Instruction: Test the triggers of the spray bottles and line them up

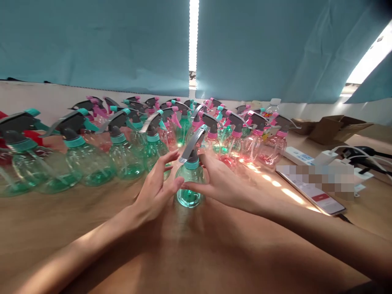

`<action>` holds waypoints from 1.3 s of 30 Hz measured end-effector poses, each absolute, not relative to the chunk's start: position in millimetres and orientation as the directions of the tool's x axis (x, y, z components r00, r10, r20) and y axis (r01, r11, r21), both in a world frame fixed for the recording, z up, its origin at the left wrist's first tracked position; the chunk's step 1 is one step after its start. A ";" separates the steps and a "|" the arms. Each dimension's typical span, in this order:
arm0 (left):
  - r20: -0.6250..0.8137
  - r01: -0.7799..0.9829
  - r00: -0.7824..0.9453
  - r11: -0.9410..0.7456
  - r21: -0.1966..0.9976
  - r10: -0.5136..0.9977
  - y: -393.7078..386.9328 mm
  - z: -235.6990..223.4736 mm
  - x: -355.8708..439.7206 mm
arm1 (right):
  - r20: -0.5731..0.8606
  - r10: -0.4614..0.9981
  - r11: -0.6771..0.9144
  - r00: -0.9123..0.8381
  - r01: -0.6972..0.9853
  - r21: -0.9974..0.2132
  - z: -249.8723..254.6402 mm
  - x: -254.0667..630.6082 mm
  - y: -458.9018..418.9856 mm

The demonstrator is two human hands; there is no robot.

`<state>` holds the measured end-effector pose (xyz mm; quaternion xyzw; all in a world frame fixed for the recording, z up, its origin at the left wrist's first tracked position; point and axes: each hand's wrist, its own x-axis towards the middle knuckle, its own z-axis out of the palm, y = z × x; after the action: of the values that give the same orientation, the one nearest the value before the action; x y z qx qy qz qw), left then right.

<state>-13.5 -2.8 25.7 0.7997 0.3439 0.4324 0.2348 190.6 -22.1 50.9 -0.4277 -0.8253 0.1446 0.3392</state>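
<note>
A clear green spray bottle (190, 199) with a teal collar and a grey trigger head stands upright on the table in front of me. My right hand (223, 179) is around its right side, thumb across the front and fingers along the side and behind. On the other side, my left hand (156, 181) has its fingers apart; its thumb overlaps the bottle's front, and whether it presses on it I cannot tell. Beyond my left hand is a row of green spray bottles (125, 161). Pink spray bottles (252, 147) stand behind my right hand.
More spray bottles fill the back of the wooden table (190, 261). On the right lie a phone (324, 200), a white power strip (298, 155) with plugs and cables, and an open cardboard box (333, 128). A blue-green cloth (122, 45) hangs behind.
</note>
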 end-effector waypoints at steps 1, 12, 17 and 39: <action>0.515 0.424 0.350 -0.622 0.658 0.783 -4.0 16.9 -21.8 | 0.443 0.800 0.597 -0.405 0.614 -0.517 50.9 188.9 -17.9; 0.436 0.634 0.605 -0.734 0.242 0.666 -11.6 1.3 -41.7 | 0.415 0.860 0.465 -0.297 0.790 -0.399 51.5 176.6 38.7; 0.376 0.586 0.716 -0.799 0.135 0.589 -14.5 -4.4 -35.7 | 0.369 0.884 0.434 -0.287 0.797 -0.420 57.4 173.7 52.7; 0.348 0.598 0.725 -0.794 0.111 0.595 -14.0 -6.4 -35.8 | 0.370 0.889 0.418 -0.270 0.809 -0.413 56.7 166.5 68.3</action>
<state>-35.8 -14.0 -6.4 0.9287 0.3210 0.1857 -0.0042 166.5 68.3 56.7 -0.5349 -0.7937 0.0708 0.2809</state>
